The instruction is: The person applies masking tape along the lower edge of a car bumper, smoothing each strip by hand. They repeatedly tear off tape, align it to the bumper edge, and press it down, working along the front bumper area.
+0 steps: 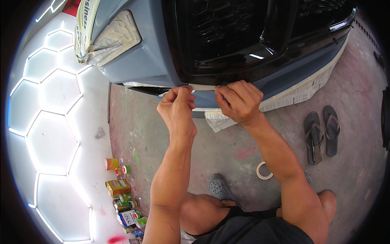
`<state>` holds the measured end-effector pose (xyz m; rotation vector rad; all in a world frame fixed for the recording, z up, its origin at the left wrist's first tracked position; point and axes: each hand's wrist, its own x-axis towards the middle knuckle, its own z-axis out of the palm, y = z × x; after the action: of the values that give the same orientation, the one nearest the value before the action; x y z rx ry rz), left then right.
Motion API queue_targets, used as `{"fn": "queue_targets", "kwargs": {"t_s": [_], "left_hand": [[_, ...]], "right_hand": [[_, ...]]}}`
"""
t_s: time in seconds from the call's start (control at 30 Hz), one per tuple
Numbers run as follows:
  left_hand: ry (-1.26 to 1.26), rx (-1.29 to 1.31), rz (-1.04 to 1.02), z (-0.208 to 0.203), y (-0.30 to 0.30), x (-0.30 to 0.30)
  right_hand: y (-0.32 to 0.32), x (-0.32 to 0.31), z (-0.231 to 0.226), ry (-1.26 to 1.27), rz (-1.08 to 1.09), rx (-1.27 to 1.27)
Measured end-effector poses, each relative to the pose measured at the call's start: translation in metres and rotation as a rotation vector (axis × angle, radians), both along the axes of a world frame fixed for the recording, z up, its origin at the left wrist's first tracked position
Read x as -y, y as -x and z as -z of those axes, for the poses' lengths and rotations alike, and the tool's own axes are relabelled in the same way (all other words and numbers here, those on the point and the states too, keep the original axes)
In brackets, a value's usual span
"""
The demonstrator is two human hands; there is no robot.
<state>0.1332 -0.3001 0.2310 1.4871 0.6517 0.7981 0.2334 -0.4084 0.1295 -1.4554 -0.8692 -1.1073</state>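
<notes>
A short strip of pale masking tape (203, 87) runs between my two hands, along the lower edge of a glossy black grille (227, 44). My left hand (178, 106) pinches the strip's left end at the grille's lower left corner. At its other end, the fingers of my right hand (239, 101) are bent and closed on the tape. The grille sits in a grey-blue car bumper (150, 61). Newspaper masking (300, 91) is taped along the bumper's lower edge, and a loose corner hangs below my right hand.
A roll of masking tape (264, 171) lies on the stained floor near my right forearm. Black flip-flops (321, 134) are at the right. Several paint cans (118, 187) line the left wall, which has glowing hexagon lights (53, 114). Taped paper (118, 38) covers the headlight area.
</notes>
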Motion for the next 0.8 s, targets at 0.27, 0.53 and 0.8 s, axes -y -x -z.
{"fn": "queue_targets", "kwargs": {"t_s": [0.27, 0.53, 0.8], "left_hand": [[-0.025, -0.027, -0.023, -0.0016, -0.0019, 0.0036], [-0.03, -0.02, -0.017, 0.0003, -0.0015, 0.0015], [-0.029, -0.024, -0.014, 0.0001, -0.0009, 0.0016]], "right_hand": [[-0.0004, 0.0008, -0.0014, 0.004, 0.006, 0.003], [0.0001, 0.001, -0.0023, 0.012, 0.004, 0.001], [0.0001, 0.0006, -0.0012, 0.012, 0.002, -0.006]]}}
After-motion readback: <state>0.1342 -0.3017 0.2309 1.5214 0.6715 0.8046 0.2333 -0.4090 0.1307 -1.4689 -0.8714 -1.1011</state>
